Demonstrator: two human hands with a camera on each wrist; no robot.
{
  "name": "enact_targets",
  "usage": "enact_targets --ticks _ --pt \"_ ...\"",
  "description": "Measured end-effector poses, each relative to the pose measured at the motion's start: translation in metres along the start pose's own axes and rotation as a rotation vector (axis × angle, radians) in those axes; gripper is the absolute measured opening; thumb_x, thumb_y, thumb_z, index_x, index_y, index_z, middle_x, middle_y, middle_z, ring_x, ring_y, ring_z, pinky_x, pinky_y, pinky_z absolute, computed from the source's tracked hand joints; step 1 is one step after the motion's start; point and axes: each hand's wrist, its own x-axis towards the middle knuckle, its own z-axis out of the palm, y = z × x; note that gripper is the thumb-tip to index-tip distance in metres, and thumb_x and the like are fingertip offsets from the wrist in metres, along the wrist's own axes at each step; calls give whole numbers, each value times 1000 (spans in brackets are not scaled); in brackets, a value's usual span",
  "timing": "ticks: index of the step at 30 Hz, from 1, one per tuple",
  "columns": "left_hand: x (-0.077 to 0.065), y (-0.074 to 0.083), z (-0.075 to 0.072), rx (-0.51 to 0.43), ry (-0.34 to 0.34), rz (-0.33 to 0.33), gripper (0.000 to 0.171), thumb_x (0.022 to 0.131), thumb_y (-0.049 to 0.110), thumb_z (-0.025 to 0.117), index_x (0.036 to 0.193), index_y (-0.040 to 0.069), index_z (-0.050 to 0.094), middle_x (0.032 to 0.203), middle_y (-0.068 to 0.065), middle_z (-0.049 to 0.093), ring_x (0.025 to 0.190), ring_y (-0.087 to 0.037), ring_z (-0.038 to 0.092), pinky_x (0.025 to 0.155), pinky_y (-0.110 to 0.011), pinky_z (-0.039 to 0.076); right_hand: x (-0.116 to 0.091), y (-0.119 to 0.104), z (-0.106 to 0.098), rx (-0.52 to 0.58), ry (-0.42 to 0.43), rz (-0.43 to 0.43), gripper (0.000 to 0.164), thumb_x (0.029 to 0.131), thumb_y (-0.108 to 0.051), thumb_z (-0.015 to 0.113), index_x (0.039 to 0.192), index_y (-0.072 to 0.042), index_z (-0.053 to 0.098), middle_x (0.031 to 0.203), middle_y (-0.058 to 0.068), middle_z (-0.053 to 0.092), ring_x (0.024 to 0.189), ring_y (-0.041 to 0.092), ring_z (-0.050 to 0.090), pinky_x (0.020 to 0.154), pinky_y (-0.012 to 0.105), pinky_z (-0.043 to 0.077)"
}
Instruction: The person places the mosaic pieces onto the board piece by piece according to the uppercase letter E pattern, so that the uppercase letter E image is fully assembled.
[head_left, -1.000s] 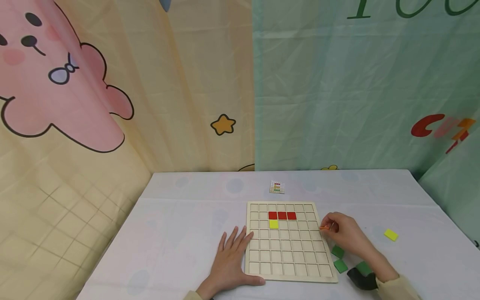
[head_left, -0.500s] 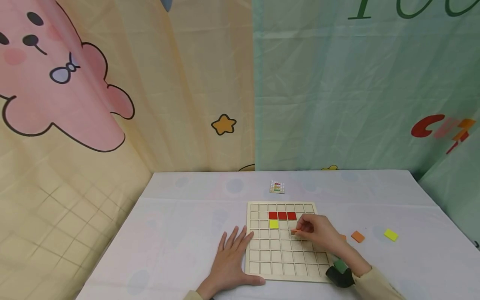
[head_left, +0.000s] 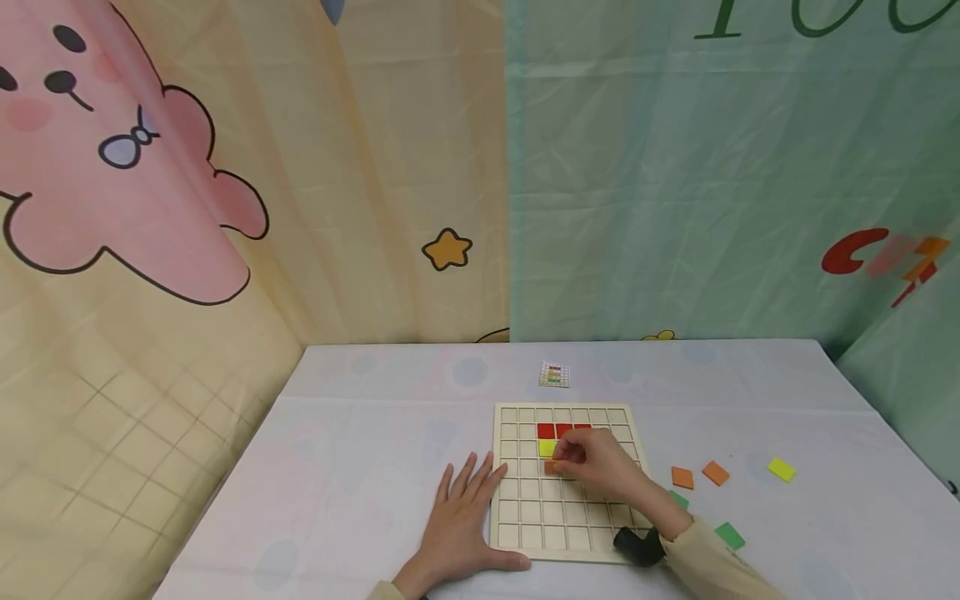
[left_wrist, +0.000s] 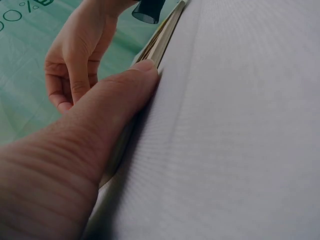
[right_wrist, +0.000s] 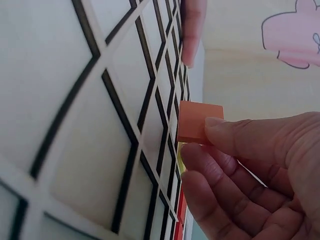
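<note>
I see the orange square tile (right_wrist: 195, 120) pinched between the thumb and fingers of the right hand (head_left: 600, 463), over the pale wooden square grid board (head_left: 528, 514), at ten o'clock from its centre; I cannot tell whether it touches the cells. At that tile's twelve o'clock sits a yellow square tile (head_left: 547, 448), and beyond it three red square tiles (head_left: 562, 429) in a row. On my feed the left hand (head_left: 467, 532) lies at the board's eight o'clock, fingers spread wide, fingertip and thumb against the edge. Off the board, toward three o'clock, lie two loose orange tiles (head_left: 682, 477); toward four, green square tiles (head_left: 730, 536), partly hidden by the right arm. A small printed card (head_left: 554, 374) lies near twelve.
</note>
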Motion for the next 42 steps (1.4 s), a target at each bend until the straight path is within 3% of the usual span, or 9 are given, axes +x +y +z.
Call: enact_targets --ticks 7,15,26,35,42 --pt "1 1 -2 -17 -25 -10 120 59 90 50 151 19 25 157 -3 16 143 -27 6 112 -52 1 1 -1 5 -127 19 16 16 79 -10 77 76 -20 64 69 -16 55 61 3 48 56 23 44" --pt "2 1 -1 -15 -50 -25 119 58 91 49 151 20 26 157 -2 16 143 -26 5 111 -53 2 0 -3 6 -221 17 92 7 79 -11 77 83 -17 75 73 -16 56 62 6 46 55 23 42" --pt "2 1 0 15 -46 -27 120 57 92 47 151 20 27 157 -2 17 143 -26 6 111 -53 3 -3 -7 4 -223 -33 45 7 78 -11 78 85 -13 78 69 -16 52 61 5 42 53 23 39" --pt "1 0 0 0 -35 -16 119 58 92 47 151 20 27 157 -2 16 143 -27 6 111 -53 2 -13 -5 -4 -154 -95 -30 10 83 -15 74 93 -12 74 82 -12 58 73 7 50 62 26 44" --pt "1 1 -1 -12 -60 -42 120 57 92 48 151 20 27 157 -1 16 143 -25 5 111 -53 1 -33 1 -16 -145 -14 -57 6 86 -17 71 92 -19 72 86 -18 58 80 8 55 69 31 49"
